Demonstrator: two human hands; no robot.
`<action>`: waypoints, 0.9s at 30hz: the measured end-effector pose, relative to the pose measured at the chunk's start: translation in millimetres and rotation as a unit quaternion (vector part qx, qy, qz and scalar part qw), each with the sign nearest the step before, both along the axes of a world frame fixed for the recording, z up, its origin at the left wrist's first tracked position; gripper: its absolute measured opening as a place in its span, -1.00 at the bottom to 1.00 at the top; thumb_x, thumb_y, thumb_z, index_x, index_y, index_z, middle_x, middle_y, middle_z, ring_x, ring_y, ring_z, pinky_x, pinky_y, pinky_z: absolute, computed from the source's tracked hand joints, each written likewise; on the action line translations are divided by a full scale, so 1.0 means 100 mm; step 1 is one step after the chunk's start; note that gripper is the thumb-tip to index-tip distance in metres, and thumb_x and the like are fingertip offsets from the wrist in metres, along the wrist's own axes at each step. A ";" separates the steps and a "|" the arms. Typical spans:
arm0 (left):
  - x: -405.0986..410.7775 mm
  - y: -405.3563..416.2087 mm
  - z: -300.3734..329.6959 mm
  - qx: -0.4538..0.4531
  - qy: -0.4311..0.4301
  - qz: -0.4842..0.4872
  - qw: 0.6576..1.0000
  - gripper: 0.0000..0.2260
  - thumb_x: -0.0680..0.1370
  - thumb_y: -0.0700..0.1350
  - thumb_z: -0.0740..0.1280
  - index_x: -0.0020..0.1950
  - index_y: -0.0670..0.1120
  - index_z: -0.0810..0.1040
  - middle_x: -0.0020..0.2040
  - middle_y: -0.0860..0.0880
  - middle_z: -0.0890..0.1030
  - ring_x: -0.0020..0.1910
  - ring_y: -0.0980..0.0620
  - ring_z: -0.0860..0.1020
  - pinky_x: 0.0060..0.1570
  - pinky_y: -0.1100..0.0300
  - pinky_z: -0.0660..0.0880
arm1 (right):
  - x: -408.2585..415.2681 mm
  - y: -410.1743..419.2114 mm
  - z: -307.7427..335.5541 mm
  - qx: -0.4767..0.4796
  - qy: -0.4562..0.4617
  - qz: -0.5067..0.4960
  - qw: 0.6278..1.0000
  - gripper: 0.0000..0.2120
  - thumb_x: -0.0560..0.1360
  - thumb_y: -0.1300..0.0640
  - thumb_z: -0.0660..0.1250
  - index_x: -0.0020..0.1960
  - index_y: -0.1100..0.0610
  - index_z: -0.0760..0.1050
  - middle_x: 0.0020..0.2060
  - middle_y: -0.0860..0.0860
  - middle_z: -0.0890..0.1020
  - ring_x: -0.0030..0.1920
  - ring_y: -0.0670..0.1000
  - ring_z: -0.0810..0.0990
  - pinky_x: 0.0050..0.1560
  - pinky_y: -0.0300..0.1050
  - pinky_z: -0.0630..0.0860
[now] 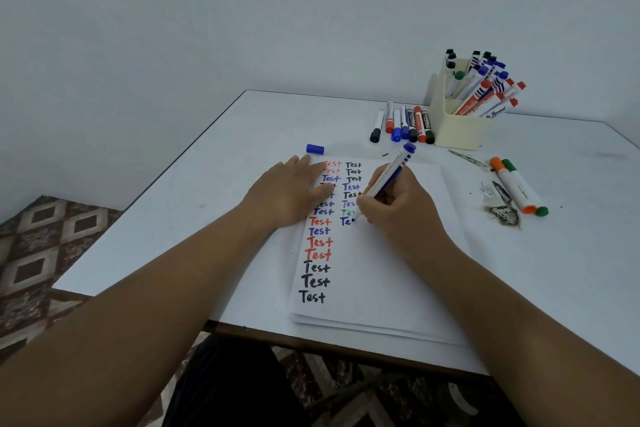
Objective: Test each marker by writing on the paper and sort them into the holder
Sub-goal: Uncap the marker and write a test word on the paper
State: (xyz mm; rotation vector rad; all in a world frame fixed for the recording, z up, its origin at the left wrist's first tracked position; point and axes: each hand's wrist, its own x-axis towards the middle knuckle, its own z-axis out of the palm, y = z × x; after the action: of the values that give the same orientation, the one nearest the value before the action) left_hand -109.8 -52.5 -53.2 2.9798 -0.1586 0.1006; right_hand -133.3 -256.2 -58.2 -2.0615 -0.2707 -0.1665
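Partly under left hand (290,191): first column (letters cut off) on paper (388,274).

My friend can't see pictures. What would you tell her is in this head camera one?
A person's right hand writes "Test" with a blue marker on white paper, while the left hand lies flat on the sheet. A blue cap lies above the paper, loose markers lie beside a cream holder full of markers.
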 end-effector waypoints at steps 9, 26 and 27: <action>0.04 0.02 -0.04 0.004 -0.004 0.001 1.000 -0.43 0.64 0.28 0.04 0.61 0.09 0.16 0.60 -0.02 0.20 0.48 -0.05 0.29 0.37 -0.02 0.30 | -0.04 0.00 0.02 0.013 0.000 0.006 1.000 -0.76 0.47 0.09 0.43 0.08 0.10 0.47 -0.19 -0.03 0.62 -0.23 -0.06 0.57 -0.22 -0.22 0.50; 0.05 0.04 -0.06 -0.004 -0.015 -0.006 1.000 -0.43 0.63 0.28 0.05 0.60 0.09 0.20 0.58 -0.03 0.25 0.44 -0.07 0.35 0.34 -0.03 0.34 | -0.07 0.00 0.06 0.014 0.007 -0.017 1.000 -0.79 0.48 0.13 0.41 0.07 0.09 0.46 -0.20 -0.04 0.58 -0.22 -0.08 0.53 -0.24 -0.24 0.49; 0.05 0.04 -0.06 -0.005 -0.015 -0.008 1.000 -0.43 0.63 0.28 0.06 0.60 0.08 0.20 0.58 -0.03 0.25 0.45 -0.07 0.34 0.35 -0.03 0.33 | -0.08 0.00 0.07 0.014 0.007 -0.019 1.000 -0.79 0.47 0.14 0.41 0.06 0.09 0.45 -0.21 -0.04 0.57 -0.23 -0.09 0.52 -0.25 -0.27 0.46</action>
State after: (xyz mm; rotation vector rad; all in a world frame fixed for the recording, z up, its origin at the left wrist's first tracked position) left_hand -104.6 -48.4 -58.8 2.9670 -0.1843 0.1453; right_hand -141.1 -256.4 -51.4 -2.0392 -0.2197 -0.1767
